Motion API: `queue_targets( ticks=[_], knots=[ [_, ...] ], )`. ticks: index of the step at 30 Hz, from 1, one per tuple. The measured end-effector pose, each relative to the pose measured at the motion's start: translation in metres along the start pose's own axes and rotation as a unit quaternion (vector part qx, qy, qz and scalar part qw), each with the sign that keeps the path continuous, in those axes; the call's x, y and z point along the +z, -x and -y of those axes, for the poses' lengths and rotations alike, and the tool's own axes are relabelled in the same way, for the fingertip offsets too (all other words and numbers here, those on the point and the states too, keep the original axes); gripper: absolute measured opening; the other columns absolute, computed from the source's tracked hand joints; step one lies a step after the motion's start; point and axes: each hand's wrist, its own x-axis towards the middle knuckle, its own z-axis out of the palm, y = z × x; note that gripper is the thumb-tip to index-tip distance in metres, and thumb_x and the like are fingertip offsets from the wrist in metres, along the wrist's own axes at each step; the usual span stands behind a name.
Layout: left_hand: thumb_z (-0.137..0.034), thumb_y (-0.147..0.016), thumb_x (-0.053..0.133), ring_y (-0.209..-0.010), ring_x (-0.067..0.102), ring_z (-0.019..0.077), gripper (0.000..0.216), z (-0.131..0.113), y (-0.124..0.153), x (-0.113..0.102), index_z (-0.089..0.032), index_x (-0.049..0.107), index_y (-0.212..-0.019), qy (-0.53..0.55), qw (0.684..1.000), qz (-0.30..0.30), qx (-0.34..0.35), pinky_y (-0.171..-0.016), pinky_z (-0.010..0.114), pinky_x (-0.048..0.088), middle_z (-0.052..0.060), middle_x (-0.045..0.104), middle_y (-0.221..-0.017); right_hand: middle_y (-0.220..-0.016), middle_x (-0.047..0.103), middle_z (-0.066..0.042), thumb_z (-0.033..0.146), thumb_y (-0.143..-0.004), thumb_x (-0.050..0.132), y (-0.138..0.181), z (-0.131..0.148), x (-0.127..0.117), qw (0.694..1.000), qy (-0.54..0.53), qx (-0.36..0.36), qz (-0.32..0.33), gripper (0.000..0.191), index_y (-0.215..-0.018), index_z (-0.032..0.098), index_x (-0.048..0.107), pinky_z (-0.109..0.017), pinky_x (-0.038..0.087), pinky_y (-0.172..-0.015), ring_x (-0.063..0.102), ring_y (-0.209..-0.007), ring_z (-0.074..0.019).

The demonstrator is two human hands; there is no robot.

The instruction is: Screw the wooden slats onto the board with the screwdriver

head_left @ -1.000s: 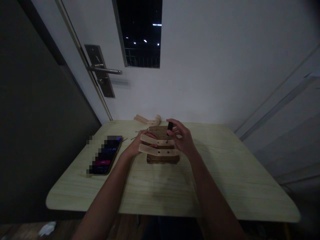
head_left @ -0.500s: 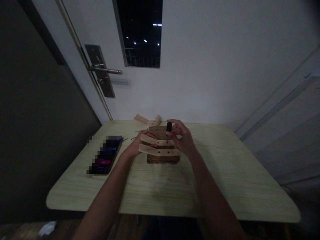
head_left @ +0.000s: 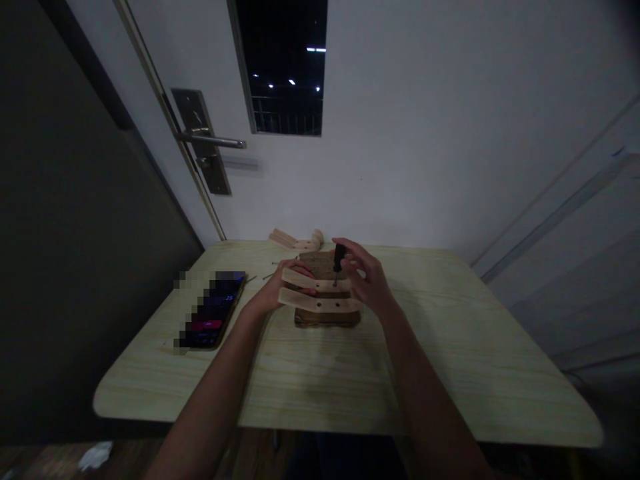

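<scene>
- The right hand has its fingers pinched on the black screwdriver, which has tipped slightly since a moment ago, so it seems the turning goes on.
- Its tip meets the upper pale strip, just below the fingertips.
- The left hand stays put, fingers curled around that strip's left end on the dark wooden block; the dim light hides the screw.
- The phone lies well left of the fingers.

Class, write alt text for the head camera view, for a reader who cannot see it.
A right hand holds a small screwdriver upright on a pale wooden strip, which the left hand steadies on a brown block. They sit on a light table with a phone to the left, before a white door.
</scene>
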Motion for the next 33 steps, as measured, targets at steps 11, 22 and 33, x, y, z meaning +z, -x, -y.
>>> queue_targets(
  ticks=[11,22,33],
  knots=[
    [-0.033,-0.06,0.092,-0.096,0.065,0.0212,0.039,-0.0014,0.0005,-0.0013,-0.021,0.073,-0.093,-0.029,0.999,0.001,0.027,-0.095,0.038,0.053,0.006,0.067,-0.104,-0.097,0.072,-0.004,0.046,-0.09,0.065,-0.0019,0.0005,0.0019,0.999,0.004,0.029,-0.029,0.036,-0.121,0.027,0.064,-0.031,0.06,-0.066,0.069,-0.079,-0.0159],
    [-0.036,-0.057,0.093,-0.1,0.064,0.0223,0.042,0.0036,0.0005,-0.0013,-0.022,0.075,-0.092,-0.033,0.999,-0.008,0.029,-0.099,0.039,0.052,0.006,0.067,-0.105,-0.123,0.068,-0.007,0.043,-0.094,0.06,-0.0008,0.0003,-0.0003,0.999,0.017,0.024,-0.02,0.036,-0.126,0.028,0.064,-0.029,0.06,-0.067,0.067,-0.083,-0.0144],
    [-0.035,-0.058,0.093,-0.101,0.063,0.024,0.042,-0.0021,0.0007,-0.0007,-0.02,0.074,-0.093,-0.025,1.0,0.0,-0.003,-0.099,0.04,0.051,0.007,0.067,-0.104,-0.099,0.071,-0.005,0.045,-0.093,0.062,-0.0004,-0.0033,0.0015,0.999,0.014,0.017,-0.047,0.036,-0.124,0.026,0.066,-0.029,0.06,-0.066,0.068,-0.077,-0.0137]
  ],
)
